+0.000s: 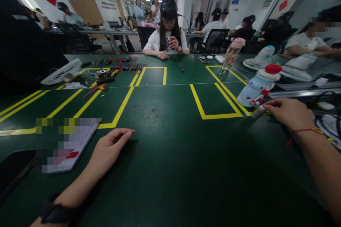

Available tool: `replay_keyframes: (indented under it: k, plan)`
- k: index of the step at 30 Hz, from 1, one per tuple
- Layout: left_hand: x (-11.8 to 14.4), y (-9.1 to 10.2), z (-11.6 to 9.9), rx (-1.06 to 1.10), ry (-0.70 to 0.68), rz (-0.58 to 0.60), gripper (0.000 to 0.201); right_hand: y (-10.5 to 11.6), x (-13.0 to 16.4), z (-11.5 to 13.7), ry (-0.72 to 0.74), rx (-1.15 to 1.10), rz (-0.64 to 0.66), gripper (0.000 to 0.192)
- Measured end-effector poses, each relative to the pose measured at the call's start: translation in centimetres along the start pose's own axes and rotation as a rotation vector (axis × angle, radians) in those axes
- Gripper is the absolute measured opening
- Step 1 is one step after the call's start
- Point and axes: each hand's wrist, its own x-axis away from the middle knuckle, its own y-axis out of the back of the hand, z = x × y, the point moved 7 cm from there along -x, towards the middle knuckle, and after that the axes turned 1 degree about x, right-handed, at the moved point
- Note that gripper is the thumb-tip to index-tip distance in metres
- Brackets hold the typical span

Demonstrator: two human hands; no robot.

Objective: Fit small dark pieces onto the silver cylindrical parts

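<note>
**Inspector A:** Left hand lies palm down on the green bench near its front edge, fingers loosely extended, gripping nothing. A dark band sits on that wrist. Just beside it, to the left, lies a flat card or booklet, its face blurred; a dark phone lies at the front left corner.

**Inspector B:** And the right hand?

**Inspector A:** Right hand rests towards the bench's right edge, a red string around the wrist. Its fingers curl about a small greyish object; I cannot tell what it is, nor how firmly it is gripped. Just behind it stands a tilted pale-blue bottle with a red cap, at the corner of a yellow-taped rectangle.

**Inspector B:** Further back?

**Inspector A:** A white desk fan at the left edge, loose coloured wires beyond it, a clear pink-lidded bottle and a second fan on the right. A seated person at the far edge holds something red.
</note>
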Motion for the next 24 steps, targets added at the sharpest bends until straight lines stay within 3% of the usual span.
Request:
replay_keyframes:
  k: [7, 13, 24]
  plan:
    - [0.0, 0.2, 0.4, -0.014, 0.009, 0.015, 0.039, -1.8, -0.9, -1.6, -0.057, 0.021, 0.083, 0.042]
    - [0.0, 0.0, 0.2, -0.014, 0.002, 0.013, 0.037, -2.5, -1.6, -2.2, -0.017, -0.018, 0.142, 0.041]
    - [0.2, 0.1, 0.4, -0.009, 0.006, 0.027, 0.038, -2.6, -1.6, -2.1, -0.021, -0.049, 0.199, 0.046]
